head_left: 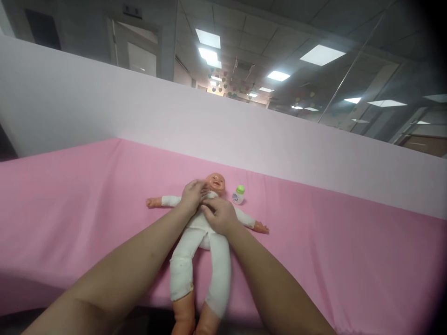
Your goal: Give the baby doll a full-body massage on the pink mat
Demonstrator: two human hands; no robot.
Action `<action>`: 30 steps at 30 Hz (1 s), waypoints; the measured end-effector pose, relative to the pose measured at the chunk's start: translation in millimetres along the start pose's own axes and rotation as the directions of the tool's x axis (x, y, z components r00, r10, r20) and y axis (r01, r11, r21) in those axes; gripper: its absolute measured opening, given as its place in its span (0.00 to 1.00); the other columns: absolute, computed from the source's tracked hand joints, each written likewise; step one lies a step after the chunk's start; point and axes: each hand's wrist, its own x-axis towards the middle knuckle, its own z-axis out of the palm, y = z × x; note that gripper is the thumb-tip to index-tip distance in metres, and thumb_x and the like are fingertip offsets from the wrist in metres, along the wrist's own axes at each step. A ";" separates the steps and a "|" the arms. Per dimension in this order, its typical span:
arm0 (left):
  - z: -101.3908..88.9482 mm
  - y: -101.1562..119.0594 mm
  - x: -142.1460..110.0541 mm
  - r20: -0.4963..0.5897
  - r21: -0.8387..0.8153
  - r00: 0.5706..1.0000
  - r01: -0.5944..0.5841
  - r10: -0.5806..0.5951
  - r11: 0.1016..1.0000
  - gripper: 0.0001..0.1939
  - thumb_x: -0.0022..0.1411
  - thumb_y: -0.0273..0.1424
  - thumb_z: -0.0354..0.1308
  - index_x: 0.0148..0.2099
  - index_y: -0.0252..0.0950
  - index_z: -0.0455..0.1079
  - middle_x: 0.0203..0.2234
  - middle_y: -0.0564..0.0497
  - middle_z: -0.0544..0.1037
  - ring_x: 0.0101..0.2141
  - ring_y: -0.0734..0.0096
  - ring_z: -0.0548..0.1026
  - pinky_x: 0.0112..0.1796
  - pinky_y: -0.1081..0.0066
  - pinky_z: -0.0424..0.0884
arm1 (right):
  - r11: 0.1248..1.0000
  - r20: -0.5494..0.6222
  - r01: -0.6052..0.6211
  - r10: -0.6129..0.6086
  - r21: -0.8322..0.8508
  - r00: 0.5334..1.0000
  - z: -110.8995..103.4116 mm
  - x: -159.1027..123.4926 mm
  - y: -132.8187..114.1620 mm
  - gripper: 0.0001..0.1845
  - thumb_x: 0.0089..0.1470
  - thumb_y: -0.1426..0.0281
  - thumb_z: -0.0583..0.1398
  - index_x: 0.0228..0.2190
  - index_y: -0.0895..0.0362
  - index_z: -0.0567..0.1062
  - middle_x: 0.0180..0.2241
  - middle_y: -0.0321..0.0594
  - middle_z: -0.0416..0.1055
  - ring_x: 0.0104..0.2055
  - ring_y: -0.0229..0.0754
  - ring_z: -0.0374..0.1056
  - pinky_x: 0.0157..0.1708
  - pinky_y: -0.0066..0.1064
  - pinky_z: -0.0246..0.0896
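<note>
A baby doll [220,253] with a white cloth body and orange plastic head, hands and lower legs lies on its back, arms spread. My left hand [193,195] rests on the doll's shoulder and upper chest beside its neck, fingers stretched out and partly overlapping one another. On the other side of the chest lies my right hand [221,215], its fingers reaching inward and its thumb apart. The hands nearly meet over the chest and cover much of it. Nothing shows held in either one. Close to the doll's head stands a small clear bottle [238,197] with a green cap.
A pink sheet [335,251] covers the table under the doll. Behind it runs a low white wall [223,125], topped by glass panels [296,60] showing ceiling lights. A door [139,51] is at the back left.
</note>
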 end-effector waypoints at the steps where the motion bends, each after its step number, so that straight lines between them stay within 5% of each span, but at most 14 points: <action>1: -2.2 -2.1 -2.9 0.015 0.046 1.000 -0.026 0.025 0.999 0.09 0.61 0.37 0.61 0.33 0.36 0.72 0.29 0.49 0.79 0.35 0.64 0.78 0.43 0.65 0.73 | 1.000 -0.006 -0.001 0.001 -0.017 1.000 1.2 -1.0 0.5 0.15 0.66 0.65 0.55 0.41 0.55 0.81 0.42 0.42 0.81 0.45 0.45 0.75 0.51 0.37 0.67; 5: -18.6 -3.6 -20.8 0.187 0.236 0.977 -0.148 0.105 0.960 0.04 0.56 0.32 0.65 0.30 0.40 0.76 0.31 0.48 0.79 0.41 0.57 0.75 0.52 0.61 0.69 | 0.998 -0.035 0.043 -0.045 -0.052 0.998 5.5 -15.4 9.6 0.13 0.62 0.68 0.55 0.32 0.55 0.80 0.35 0.44 0.80 0.42 0.47 0.74 0.50 0.39 0.68; 7: -31.0 -2.9 -28.3 0.351 0.370 0.924 -0.288 0.155 0.883 0.01 0.57 0.31 0.65 0.33 0.41 0.78 0.37 0.45 0.80 0.46 0.52 0.75 0.58 0.57 0.64 | 0.995 -0.071 0.101 -0.100 0.004 0.992 4.6 -28.0 17.0 0.12 0.61 0.69 0.55 0.37 0.54 0.80 0.42 0.44 0.81 0.49 0.47 0.75 0.56 0.41 0.67; 10: -49.5 -3.6 -32.2 0.531 0.508 0.818 -0.517 0.222 0.689 0.11 0.62 0.33 0.61 0.46 0.43 0.80 0.50 0.42 0.79 0.55 0.48 0.72 0.62 0.53 0.59 | 0.985 -0.085 0.152 -0.146 0.076 0.986 -2.5 -44.8 24.4 0.16 0.60 0.69 0.57 0.46 0.55 0.80 0.53 0.44 0.78 0.60 0.47 0.71 0.64 0.44 0.61; 16: -65.7 -4.9 -20.0 0.503 0.666 0.847 -0.506 0.172 0.548 0.18 0.67 0.37 0.55 0.56 0.41 0.76 0.51 0.42 0.79 0.54 0.48 0.74 0.60 0.53 0.64 | 0.973 0.103 0.190 -0.204 0.134 0.974 -27.9 -49.8 -0.9 0.23 0.63 0.60 0.57 0.56 0.53 0.76 0.60 0.42 0.72 0.70 0.51 0.59 0.70 0.51 0.50; 22: -67.0 -4.6 -14.8 0.555 0.713 0.823 -0.544 0.119 0.443 0.22 0.72 0.38 0.49 0.62 0.41 0.70 0.56 0.43 0.77 0.56 0.51 0.73 0.58 0.55 0.67 | 0.930 0.354 0.270 -0.347 0.250 0.869 -36.9 -51.7 -36.3 0.32 0.62 0.49 0.59 0.63 0.47 0.69 0.63 0.38 0.69 0.69 0.49 0.60 0.73 0.46 0.40; 30: -63.5 -4.7 -18.1 0.560 0.721 0.821 -0.548 0.109 0.424 0.22 0.72 0.38 0.50 0.64 0.40 0.69 0.57 0.43 0.75 0.57 0.51 0.72 0.59 0.55 0.67 | 0.997 0.389 0.034 -0.061 0.076 0.919 -32.7 -43.4 7.5 0.36 0.65 0.49 0.58 0.68 0.46 0.62 0.72 0.38 0.50 0.76 0.56 0.40 0.73 0.59 0.25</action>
